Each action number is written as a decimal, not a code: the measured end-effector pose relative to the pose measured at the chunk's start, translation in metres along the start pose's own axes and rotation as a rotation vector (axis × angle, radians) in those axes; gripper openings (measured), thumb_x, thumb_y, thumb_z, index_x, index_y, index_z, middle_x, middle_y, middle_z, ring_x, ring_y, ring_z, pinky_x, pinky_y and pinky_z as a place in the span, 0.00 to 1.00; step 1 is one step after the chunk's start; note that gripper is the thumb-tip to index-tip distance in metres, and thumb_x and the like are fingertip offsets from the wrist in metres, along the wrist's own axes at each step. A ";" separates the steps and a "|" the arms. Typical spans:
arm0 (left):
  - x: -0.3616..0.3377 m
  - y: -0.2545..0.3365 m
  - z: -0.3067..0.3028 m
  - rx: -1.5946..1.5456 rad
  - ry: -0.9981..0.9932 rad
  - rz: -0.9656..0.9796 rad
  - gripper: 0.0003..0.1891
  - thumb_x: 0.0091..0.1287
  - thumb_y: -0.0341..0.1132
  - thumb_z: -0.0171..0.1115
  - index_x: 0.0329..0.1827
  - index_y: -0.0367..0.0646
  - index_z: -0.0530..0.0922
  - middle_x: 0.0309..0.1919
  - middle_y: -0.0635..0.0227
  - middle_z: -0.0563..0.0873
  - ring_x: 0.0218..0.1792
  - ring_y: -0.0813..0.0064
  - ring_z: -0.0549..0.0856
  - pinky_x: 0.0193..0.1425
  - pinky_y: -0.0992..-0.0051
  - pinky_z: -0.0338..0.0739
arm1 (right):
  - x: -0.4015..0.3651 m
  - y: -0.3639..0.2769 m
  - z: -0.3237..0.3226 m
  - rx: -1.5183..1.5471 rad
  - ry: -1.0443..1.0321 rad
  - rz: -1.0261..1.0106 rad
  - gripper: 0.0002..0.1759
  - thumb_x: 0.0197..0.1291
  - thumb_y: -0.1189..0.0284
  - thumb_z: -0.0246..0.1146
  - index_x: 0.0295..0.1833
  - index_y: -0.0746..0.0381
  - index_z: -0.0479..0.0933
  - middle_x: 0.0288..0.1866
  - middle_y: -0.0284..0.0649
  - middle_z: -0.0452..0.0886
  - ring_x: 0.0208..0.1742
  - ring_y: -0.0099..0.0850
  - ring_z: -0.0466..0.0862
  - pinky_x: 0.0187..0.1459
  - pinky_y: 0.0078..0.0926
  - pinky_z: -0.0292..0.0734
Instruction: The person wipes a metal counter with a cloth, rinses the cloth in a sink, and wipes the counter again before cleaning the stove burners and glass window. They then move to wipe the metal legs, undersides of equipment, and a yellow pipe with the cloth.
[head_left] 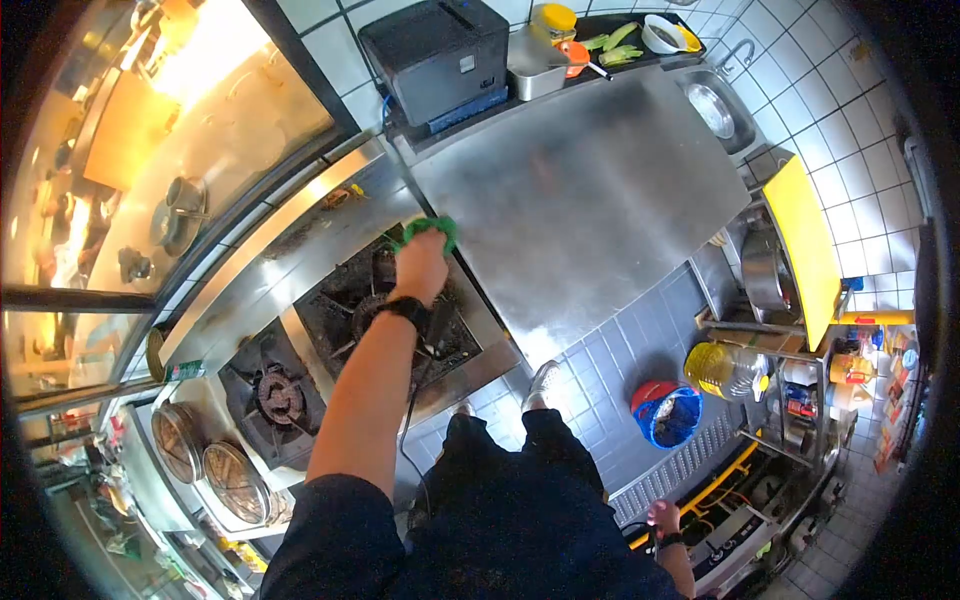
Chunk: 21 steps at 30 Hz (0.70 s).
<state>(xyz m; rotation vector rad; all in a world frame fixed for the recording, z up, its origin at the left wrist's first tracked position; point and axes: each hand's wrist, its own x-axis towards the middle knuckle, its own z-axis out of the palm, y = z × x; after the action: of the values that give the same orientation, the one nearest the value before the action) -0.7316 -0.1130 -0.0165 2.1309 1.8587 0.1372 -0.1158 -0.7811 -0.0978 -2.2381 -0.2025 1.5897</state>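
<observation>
My left hand [422, 268] is closed over a green scouring pad [440, 232]. It reaches over the back right edge of a gas burner [372, 315], where the grimy hob borders the steel counter [590, 190]. The fingertips are partly hidden by the back of the hand and the pad. Low at my side, my right hand [664, 516] has its fingers curled, beside a thin dark cord. Whether it grips anything is too small to tell. A second burner [280, 393] lies left of my arm.
A dark box-shaped appliance [435, 62], a steel container [535, 72] and a bowl [662, 35] line the back wall. On the right are a sink [718, 108], a yellow board [800, 250] and an oil jug [722, 370]. A blue-lined bucket [668, 412] stands on the floor.
</observation>
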 end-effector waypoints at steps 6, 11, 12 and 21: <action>-0.062 -0.011 0.020 -0.062 0.104 0.274 0.15 0.62 0.26 0.56 0.52 0.38 0.81 0.60 0.54 0.82 0.62 0.51 0.79 0.63 0.59 0.78 | 0.037 -0.040 -0.001 0.100 -0.014 -0.210 0.09 0.58 0.65 0.65 0.43 0.55 0.79 0.34 0.33 0.78 0.35 0.31 0.80 0.30 0.35 0.80; -0.033 -0.053 0.017 -0.060 0.294 0.063 0.16 0.60 0.24 0.55 0.50 0.37 0.82 0.61 0.53 0.82 0.62 0.50 0.79 0.67 0.59 0.74 | -0.010 -0.037 0.001 -0.265 0.204 -0.362 0.09 0.60 0.63 0.65 0.40 0.54 0.77 0.29 0.34 0.75 0.28 0.30 0.79 0.26 0.31 0.78; -0.031 -0.053 0.030 -0.070 0.284 0.069 0.16 0.60 0.24 0.55 0.50 0.37 0.82 0.61 0.53 0.82 0.62 0.50 0.79 0.67 0.59 0.74 | -0.022 -0.027 -0.002 -0.267 0.216 -0.351 0.09 0.60 0.63 0.65 0.40 0.54 0.77 0.29 0.34 0.75 0.28 0.30 0.79 0.26 0.31 0.78; -0.080 0.020 0.015 0.018 0.009 0.335 0.16 0.58 0.25 0.55 0.50 0.37 0.81 0.58 0.55 0.82 0.60 0.51 0.79 0.67 0.60 0.74 | -0.040 0.033 0.008 -0.142 -0.281 -0.554 0.06 0.63 0.69 0.64 0.43 0.59 0.79 0.30 0.39 0.83 0.29 0.36 0.84 0.30 0.37 0.86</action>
<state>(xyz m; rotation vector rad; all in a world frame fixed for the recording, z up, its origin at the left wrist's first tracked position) -0.7207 -0.1964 -0.0147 2.4411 1.4967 0.2040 -0.1407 -0.8227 -0.0777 -1.8120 -0.9476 1.5903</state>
